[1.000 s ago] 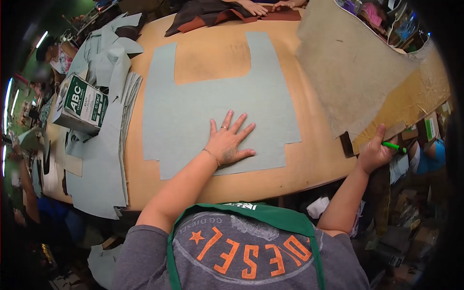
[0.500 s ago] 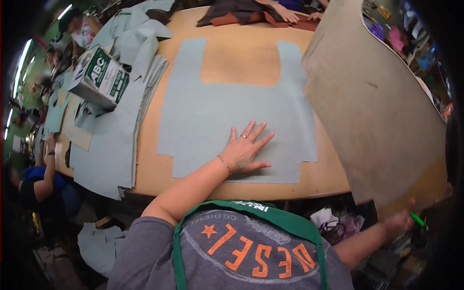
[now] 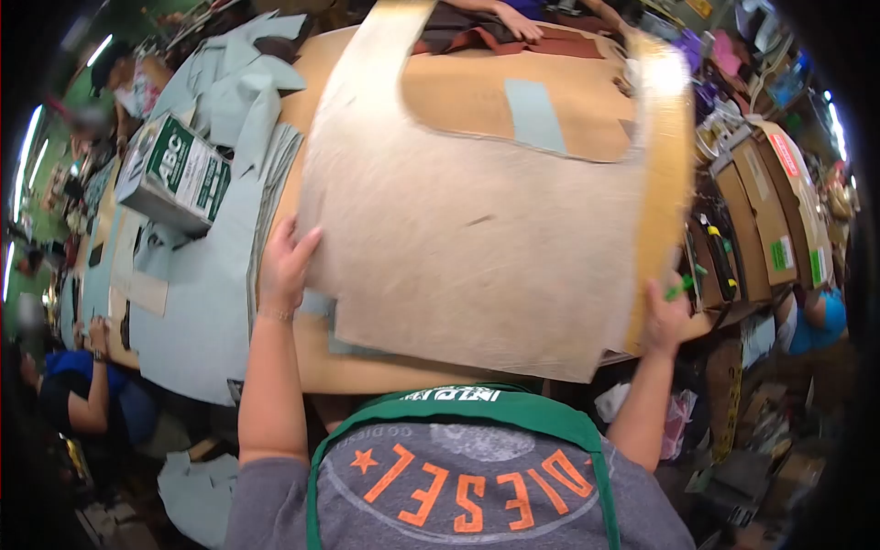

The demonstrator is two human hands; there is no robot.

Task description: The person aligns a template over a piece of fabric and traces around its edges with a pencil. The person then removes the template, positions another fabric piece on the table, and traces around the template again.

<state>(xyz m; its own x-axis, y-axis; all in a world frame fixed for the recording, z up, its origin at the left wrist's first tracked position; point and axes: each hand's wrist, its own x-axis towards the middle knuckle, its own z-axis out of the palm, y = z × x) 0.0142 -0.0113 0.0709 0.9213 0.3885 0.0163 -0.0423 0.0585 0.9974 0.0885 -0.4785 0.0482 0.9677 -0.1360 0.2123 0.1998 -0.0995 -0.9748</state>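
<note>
A large beige template point(image 3: 477, 229) with a U-shaped cutout and a yellowish right edge is held up over the table point(image 3: 431, 92). My left hand point(image 3: 289, 261) grips its left edge. At its lower right edge, my right hand point(image 3: 666, 314) holds it, with a green pen point(image 3: 679, 288) also in that hand. Beneath the template lies a light blue-green sheet point(image 3: 536, 115), mostly hidden; parts show through the cutout and below the template's lower left edge.
On the left, an ABC box point(image 3: 174, 174) sits on stacked blue-green sheets point(image 3: 206, 302). Dark and red-brown pieces point(image 3: 559, 41) lie at the far edge near a co-worker's hand point(image 3: 520, 22). Cardboard boxes point(image 3: 761, 211) and a yellow-black cutter point(image 3: 721, 257) are at right.
The template has moved left from the right side to above the blue-green sheet. My left hand has left the sheet and taken the template's left edge; my right hand has moved up and left.
</note>
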